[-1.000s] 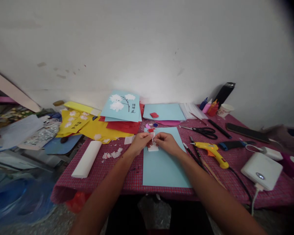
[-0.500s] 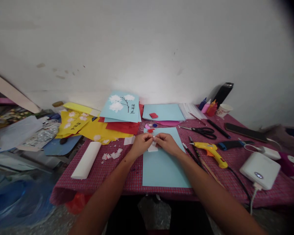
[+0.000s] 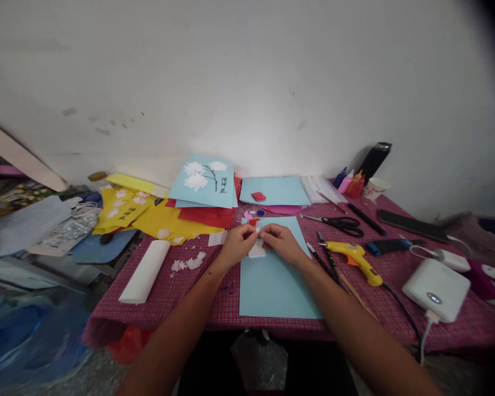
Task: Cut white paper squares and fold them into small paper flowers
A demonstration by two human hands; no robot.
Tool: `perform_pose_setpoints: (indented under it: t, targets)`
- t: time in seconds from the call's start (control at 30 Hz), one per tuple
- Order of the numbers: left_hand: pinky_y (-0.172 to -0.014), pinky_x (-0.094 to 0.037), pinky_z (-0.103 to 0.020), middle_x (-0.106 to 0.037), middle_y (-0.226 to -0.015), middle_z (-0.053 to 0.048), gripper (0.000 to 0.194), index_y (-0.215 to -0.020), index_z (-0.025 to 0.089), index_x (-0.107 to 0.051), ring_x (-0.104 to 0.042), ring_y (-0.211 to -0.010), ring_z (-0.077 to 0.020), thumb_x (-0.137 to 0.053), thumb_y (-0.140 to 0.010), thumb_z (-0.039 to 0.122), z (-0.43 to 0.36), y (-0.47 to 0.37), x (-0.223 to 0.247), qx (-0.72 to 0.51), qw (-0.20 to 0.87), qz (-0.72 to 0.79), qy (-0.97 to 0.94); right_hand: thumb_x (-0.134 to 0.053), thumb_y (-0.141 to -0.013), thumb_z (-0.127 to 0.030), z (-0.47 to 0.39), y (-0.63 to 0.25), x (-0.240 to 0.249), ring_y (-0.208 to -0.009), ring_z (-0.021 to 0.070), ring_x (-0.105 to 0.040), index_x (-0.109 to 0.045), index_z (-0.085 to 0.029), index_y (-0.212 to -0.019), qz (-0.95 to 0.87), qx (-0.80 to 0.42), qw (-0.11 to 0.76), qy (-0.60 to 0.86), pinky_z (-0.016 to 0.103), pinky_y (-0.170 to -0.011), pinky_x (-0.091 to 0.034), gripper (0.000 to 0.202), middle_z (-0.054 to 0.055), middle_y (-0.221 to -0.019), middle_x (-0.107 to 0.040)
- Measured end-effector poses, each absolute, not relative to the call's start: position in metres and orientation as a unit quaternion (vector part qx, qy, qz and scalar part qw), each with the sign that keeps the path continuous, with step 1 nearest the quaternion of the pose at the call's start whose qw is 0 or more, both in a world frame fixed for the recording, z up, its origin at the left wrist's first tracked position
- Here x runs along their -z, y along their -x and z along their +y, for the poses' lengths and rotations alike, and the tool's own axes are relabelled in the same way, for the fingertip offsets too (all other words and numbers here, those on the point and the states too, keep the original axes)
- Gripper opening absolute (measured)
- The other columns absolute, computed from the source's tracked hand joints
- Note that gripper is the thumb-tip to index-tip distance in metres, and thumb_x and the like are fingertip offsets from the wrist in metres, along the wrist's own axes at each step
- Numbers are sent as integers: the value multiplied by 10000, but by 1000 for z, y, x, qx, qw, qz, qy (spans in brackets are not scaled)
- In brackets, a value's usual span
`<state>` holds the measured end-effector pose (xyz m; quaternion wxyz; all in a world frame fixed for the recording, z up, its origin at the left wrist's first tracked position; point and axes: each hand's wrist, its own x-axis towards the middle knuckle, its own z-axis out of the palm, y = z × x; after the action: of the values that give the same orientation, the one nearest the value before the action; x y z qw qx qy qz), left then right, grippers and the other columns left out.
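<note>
Over the upper part of a light blue sheet, my left hand and my right hand meet with fingertips pinched. Between them is a tiny white piece, likely paper, too small to make out well; both hands seem to grip it. Just below the fingertips a small white paper piece lies on the blue sheet. Red, pink and dark blue scraps lie right behind my hands. A red folded paper shape rests on another blue sheet further back.
On the left are a white paper roll, torn white scraps, yellow sheets and a blue flower picture. On the right are scissors, a yellow glue gun, a white power bank and a black bottle.
My fingertips have drawn slightly apart, with a bit more of the small white piece showing between them. The camera view has shifted very slightly.
</note>
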<state>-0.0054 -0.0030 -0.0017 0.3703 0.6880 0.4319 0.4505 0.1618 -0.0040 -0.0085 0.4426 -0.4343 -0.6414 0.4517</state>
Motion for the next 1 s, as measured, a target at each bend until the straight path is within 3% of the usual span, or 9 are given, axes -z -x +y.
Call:
perform_pose_setpoints:
  t: [0.33,0.6,0.8,1.0]
  targets:
    - [-497,-351,-196,-561,-627,18,179,-769,163,-602,-490,-534,-89,-541,-798,328,0,7,7,-435,389,430,-688,-592,-790,-416,-1,-162,9,-504,114,-506,-611,-164,-748,-621,-458,456,443,231,-495,-378,257,-15,-573,-566]
    - [-485,-412,-203,-563,-627,12,187,-756,153,-584,-522,-520,-88,-586,-762,341,4,7,12,-459,475,429,-616,-585,-798,-373,-3,-162,7,-511,112,-501,-589,-168,-748,-615,-455,469,440,231,-509,-388,211,-21,-569,-562]
    - [-550,-471,-218,-619,-809,-36,294,-922,138,-576,-612,-695,-129,-671,-729,339,-1,6,3,-440,565,346,-606,-629,-762,-355,-2,-160,15,-584,118,-529,-603,-176,-781,-623,-451,488,413,242,-566,-433,181,-10,-692,-596]
    - [-551,-485,-227,-610,-741,-26,262,-834,133,-566,-617,-669,-132,-664,-742,358,1,3,6,-459,559,362,-587,-630,-771,-354,-4,-159,12,-590,123,-532,-630,-171,-797,-640,-431,482,415,243,-562,-426,184,0,-699,-613]
